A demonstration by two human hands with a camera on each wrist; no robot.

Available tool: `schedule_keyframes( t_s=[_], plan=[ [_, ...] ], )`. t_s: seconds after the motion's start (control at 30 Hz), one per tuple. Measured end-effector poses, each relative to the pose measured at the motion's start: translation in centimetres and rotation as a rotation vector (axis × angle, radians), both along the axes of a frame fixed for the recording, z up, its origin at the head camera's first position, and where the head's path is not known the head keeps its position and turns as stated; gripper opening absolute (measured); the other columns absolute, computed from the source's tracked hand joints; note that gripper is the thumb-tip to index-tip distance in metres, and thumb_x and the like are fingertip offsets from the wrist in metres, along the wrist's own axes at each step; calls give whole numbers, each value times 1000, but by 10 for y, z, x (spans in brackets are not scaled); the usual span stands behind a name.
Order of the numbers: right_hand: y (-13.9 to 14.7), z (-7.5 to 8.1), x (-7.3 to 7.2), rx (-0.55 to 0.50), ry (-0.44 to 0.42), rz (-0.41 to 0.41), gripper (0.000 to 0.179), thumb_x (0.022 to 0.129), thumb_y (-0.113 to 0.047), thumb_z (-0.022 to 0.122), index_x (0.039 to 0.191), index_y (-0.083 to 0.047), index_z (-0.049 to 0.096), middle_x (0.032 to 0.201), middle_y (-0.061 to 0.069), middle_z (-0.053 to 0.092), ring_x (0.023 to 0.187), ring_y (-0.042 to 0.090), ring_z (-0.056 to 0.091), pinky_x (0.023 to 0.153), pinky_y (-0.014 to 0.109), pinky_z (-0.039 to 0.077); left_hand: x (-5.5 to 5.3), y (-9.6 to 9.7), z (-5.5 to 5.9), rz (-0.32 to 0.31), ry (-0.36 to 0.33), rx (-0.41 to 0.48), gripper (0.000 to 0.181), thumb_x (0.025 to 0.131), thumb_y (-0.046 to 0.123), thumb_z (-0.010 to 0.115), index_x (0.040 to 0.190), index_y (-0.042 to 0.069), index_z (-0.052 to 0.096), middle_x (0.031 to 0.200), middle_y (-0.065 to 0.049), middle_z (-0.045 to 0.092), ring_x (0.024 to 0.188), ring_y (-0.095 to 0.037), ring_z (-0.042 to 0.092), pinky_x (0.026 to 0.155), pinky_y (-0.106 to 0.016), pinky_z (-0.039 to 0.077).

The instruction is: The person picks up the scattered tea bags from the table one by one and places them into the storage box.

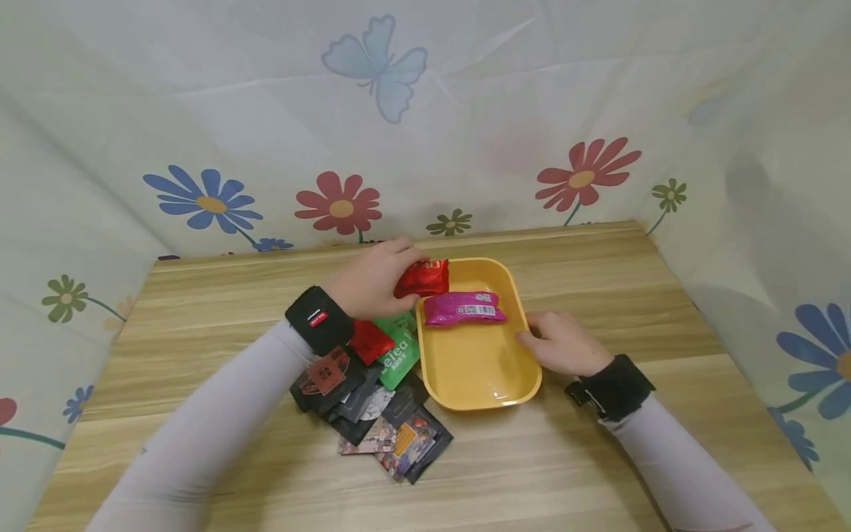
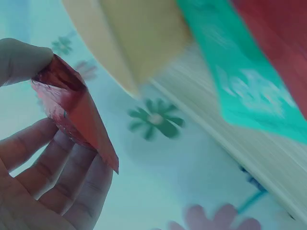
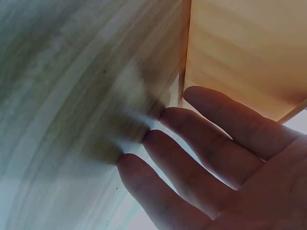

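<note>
My left hand pinches a shiny red packet at the yellow tray's upper left edge. In the left wrist view, the red foil packet is between thumb and fingers. A magenta packet lies in the tray, across its upper part. My right hand holds the tray's right side, its thumb over the rim. The right wrist view shows the fingers stretched along the table, the foremost one against the tray's outer wall; the thumb is hidden there.
Left of the tray lies a pile: a green packet, another red packet and several dark sachets, partly under the left forearm. Printed sachets lie nearer. A flower-patterned curtain stands behind the wooden table.
</note>
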State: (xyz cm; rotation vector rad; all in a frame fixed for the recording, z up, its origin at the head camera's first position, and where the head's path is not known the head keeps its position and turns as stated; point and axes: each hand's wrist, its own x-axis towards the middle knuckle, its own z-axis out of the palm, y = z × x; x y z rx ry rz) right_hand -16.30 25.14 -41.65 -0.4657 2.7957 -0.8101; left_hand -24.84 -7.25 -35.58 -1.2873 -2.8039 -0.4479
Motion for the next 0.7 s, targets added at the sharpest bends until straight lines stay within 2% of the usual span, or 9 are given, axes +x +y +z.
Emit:
schedule_keyframes(
  t_s=[0.1,0.27,0.37,0.53,0.63,0.7],
  plan=[
    [0,-2,-1,2,8,-2,26,95,-24,55,102,-5,71,75,-4,61,68,13,55,67,32,47,12,16,3,-41,9,-6,65,82,41,72,137,9,58,123,-3,57,103,-14,54,91,-29,49],
    [0,-2,-2,13,16,-3,25,95,-24,55,100,-6,71,75,-4,61,68,14,54,66,32,47,30,42,4,-66,11,-67,65,84,46,69,137,11,59,122,-2,59,101,-12,54,90,-25,47],
    [-1,-1,-2,13,22,4,24,95,-24,55,99,-7,71,74,-4,60,68,13,54,65,32,46,37,55,5,-76,22,-90,64,84,48,68,136,12,60,121,0,60,98,-11,53,86,-23,47],
    [0,0,-3,8,-11,17,31,96,-28,53,106,-6,71,74,-3,59,67,13,53,64,32,46,45,67,7,-101,12,-80,63,84,47,68,136,13,60,117,1,60,96,-11,53,83,-22,47],
    [3,0,-4,11,-15,32,36,97,-30,53,112,-4,71,78,-2,63,69,13,54,66,32,47,48,69,5,-121,2,-86,87,78,62,68,149,14,48,135,-3,55,115,-16,53,98,-29,44],
    [5,0,-4,19,-16,41,38,96,-30,55,116,-3,71,82,-2,65,71,14,55,68,32,47,48,65,4,-122,-16,-69,105,73,75,64,156,18,37,149,-4,46,129,-19,46,107,-36,39]
  ],
)
